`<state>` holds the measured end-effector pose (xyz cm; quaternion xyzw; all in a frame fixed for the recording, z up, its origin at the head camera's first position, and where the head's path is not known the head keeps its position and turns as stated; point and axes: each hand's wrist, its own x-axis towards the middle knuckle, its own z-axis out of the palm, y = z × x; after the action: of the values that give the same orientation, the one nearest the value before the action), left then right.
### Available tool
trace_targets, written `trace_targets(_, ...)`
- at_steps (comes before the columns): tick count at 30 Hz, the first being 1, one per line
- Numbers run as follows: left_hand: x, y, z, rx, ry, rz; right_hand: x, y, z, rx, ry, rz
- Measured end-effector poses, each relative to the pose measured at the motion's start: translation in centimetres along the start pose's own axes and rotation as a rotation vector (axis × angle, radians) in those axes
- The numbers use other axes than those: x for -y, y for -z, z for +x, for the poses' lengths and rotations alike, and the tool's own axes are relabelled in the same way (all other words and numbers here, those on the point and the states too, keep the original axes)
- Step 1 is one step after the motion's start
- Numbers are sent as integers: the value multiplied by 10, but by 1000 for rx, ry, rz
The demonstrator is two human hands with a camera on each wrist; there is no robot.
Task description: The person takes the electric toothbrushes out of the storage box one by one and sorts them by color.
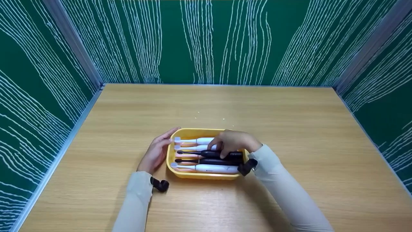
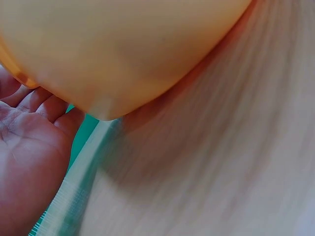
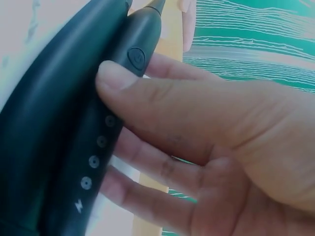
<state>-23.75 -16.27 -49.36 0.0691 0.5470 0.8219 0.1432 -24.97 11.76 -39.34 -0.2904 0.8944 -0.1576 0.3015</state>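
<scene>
A yellow plastic basket (image 1: 206, 176) holds electric toothbrushes lying side by side, heads to the left. My right hand (image 1: 235, 141) reaches in from the right and grips the upper black electric toothbrush (image 3: 106, 98) by its handle. Its thumb presses near the power button, with the fingers along the other side. Against that brush lies a second black toothbrush (image 1: 215, 161). White toothbrushes (image 1: 215, 168) lie nearest the front and toward the back, some partly covered by my right hand. At the basket's left end, my left hand (image 1: 157, 151) holds the rim, thumb on top and fingers along the outer wall.
Orange and pink pieces (image 1: 186, 169) show beneath the brushes in the basket. Small pale specks (image 1: 223, 119) dot the wooden table (image 1: 289, 129) behind it. Green walls with white wavy lines (image 1: 173, 42) enclose the table at the back and both sides.
</scene>
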Motion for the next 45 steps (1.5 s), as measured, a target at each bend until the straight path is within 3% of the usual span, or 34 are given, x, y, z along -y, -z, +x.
trace_targets(17,-1,-2,1,-9,-10,-6,-3,0,-4,-28,120,-44)
trace_targets(21,-1,-2,1,17,-24,-11,-5,1,-7,-41,123,-33)
trace_targets(37,0,-3,0,-25,-12,-18,-16,6,-16,-112,157,27)
trace_targets(45,0,-3,1,-5,-11,-23,-21,9,-18,-162,228,65)
